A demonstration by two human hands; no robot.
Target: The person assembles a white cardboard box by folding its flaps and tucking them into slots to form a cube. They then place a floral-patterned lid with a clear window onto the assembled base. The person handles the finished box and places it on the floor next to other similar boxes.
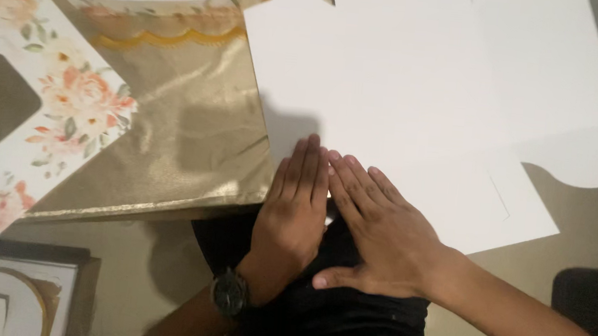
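We see a matt, smooth white card sheet under our hands. The gold cloth beside it has a satin sheen and soft creases. The floral box looks like printed paperboard, perhaps lightly glossy.

1 head-worn camera looks steeply down from close above the wearer's lap, framing the left hand and right hand at centre, a flat white die-cut cardboard sheet ahead, and floral window boxes at left.
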